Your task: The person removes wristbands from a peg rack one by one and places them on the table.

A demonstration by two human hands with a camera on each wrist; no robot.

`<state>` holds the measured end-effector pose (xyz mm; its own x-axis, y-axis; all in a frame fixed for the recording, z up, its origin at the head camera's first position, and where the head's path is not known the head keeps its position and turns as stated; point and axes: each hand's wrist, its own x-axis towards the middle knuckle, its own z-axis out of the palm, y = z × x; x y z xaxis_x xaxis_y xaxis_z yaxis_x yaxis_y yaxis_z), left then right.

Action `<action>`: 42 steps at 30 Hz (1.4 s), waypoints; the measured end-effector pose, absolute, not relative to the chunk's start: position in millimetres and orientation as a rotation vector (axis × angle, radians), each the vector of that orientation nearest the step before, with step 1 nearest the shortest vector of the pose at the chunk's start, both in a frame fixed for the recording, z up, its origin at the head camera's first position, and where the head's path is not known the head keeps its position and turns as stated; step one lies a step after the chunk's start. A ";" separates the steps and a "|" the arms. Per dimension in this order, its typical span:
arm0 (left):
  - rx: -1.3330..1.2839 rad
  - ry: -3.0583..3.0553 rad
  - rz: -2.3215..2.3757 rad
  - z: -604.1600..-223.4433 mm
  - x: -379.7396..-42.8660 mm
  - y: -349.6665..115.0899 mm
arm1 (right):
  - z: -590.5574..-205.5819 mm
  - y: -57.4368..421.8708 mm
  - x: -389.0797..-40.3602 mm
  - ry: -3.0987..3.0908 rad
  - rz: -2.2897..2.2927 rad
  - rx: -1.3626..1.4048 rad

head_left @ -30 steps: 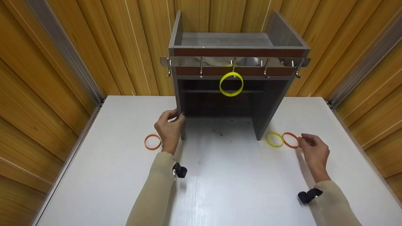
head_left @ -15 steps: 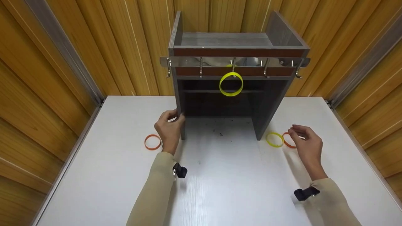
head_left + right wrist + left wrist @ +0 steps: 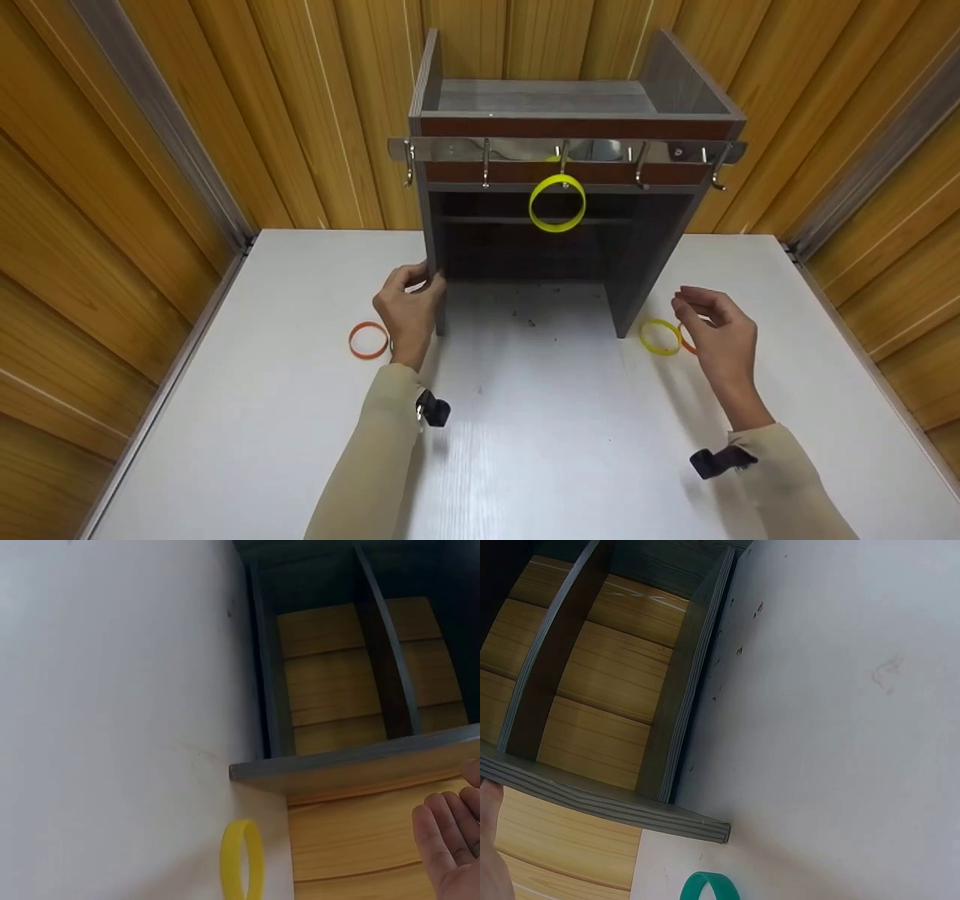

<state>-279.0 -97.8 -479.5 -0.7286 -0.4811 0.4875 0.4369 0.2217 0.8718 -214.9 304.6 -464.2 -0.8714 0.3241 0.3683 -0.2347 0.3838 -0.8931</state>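
Observation:
My left hand (image 3: pixel 407 311) grips the front edge of the left side panel of a grey wooden shelf (image 3: pixel 651 255), thumb on the inner side. My right hand (image 3: pixel 720 330) hovers right of the shelf with fingers loosely bent and nothing in them. Below it an orange wristband (image 3: pixel 686 341), partly hidden by the hand, lies beside a yellow-green wristband (image 3: pixel 660 337). Another yellow wristband (image 3: pixel 557 203) hangs from the middle hook of the metal hook rail (image 3: pixel 517 150). An orange wristband (image 3: pixel 368 340) lies left of my left wrist; a green wristband (image 3: pixel 710 885) shows in the left wrist view.
The shelf stands on a white table (image 3: pixel 525 465) against a yellow wood-panelled wall (image 3: pixel 322 112). Several metal hooks stick out from the rail. Small dark specks (image 3: pixel 532 323) lie on the tabletop under the shelf.
My right hand has moved left and up from beside the orange wristband to over it, towards the shelf. My left hand stays on the side panel. The view shifts slightly.

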 end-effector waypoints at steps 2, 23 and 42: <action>0.034 -1.767 -1.596 -479.7 -279.5 -98.1 | -460.3 299.8 -213.9 -2.147 1.521 -0.065; 0.045 -1.701 -1.630 -472.5 -275.5 -90.1 | -428.5 252.3 -217.2 -1.995 1.707 0.114; 0.031 -1.712 -1.629 -450.3 -257.0 -87.4 | -404.8 217.5 -229.3 -1.852 1.879 0.287</action>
